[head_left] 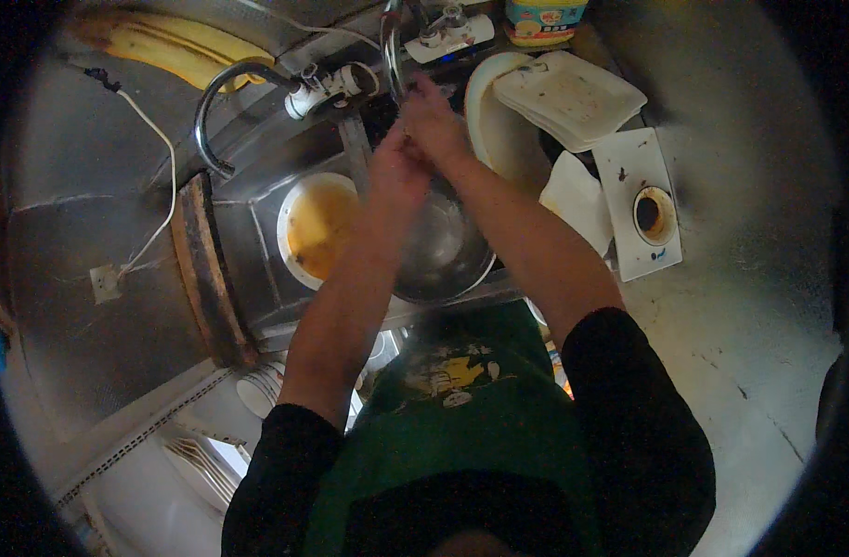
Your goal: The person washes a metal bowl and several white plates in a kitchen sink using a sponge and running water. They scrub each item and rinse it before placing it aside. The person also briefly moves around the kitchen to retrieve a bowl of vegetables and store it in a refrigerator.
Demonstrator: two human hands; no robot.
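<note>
My left hand [399,169] and my right hand [434,128] are pressed together beneath the curved metal faucet [393,51]. Motion blur smears both, and their fingers overlap, so I cannot make out whether anything is between them. Under my wrists stands a round metal basin [440,249] in the sink, partly covered by my forearms. To the left of my left forearm, a white bowl [292,260] holds cloudy orange-brown liquid. A second curved faucet [204,130] arches over the sink's left side.
Stacked white rectangular dishes [573,97] rest on a large pale basin [480,102] at the right. Beside them lies a stained white plate [640,251] bearing a small cup [654,215]. A worn wooden board [211,269] edges the sink's left. Behind is a yellow cloth-like item [178,46].
</note>
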